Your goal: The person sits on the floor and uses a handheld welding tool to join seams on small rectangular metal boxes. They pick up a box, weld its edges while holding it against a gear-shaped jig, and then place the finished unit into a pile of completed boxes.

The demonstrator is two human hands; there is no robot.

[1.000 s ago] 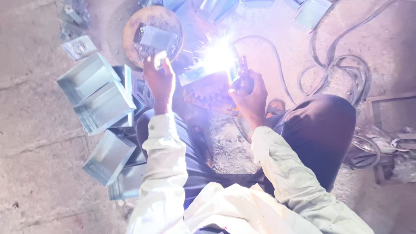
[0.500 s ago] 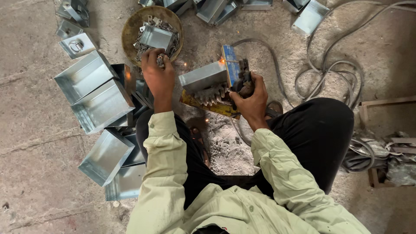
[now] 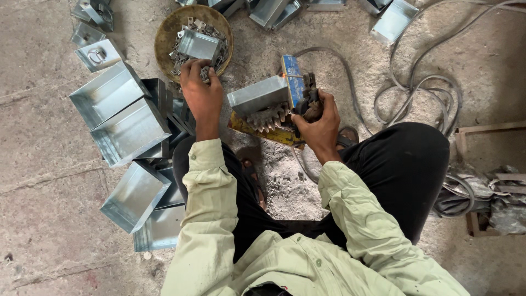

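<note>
1. The left hand's fingers (image 3: 193, 70) are curled down and bunched together at the near rim of a round bowl (image 3: 163, 34), their tips among small metal pieces (image 3: 181, 52); they seem to pinch one, though the tips are hidden, so I cannot tell for sure.
2. The left hand (image 3: 201, 93) is palm-down, wrist bent, with the forearm in a pale green sleeve (image 3: 211, 186) reaching straight forward from the body.
3. The right hand's fingers (image 3: 323, 107) are wrapped tight around a dark electrode holder (image 3: 308, 96), thumb on the near side.
4. The right hand (image 3: 320, 127) is upright, knuckles to the right, with its forearm coming up from the lower right at a slant.
5. The holder's head lies against the right end of a grey metal box (image 3: 257, 96), which rests tilted on a yellow support (image 3: 257, 131) with a row of jagged lumps along its lower edge.
6. A blue packet (image 3: 292, 79) stands between the box and the holder.
7. A small tray (image 3: 198, 45) sits in the bowl on top of the pieces.
8. Finished open boxes (image 3: 123, 120) are stacked on the floor (image 3: 44, 181) to the left, just beside the person's left knee.
9. Grey cables (image 3: 422, 87) loop across the floor to the right, beyond the black trouser leg (image 3: 405, 170).
</note>
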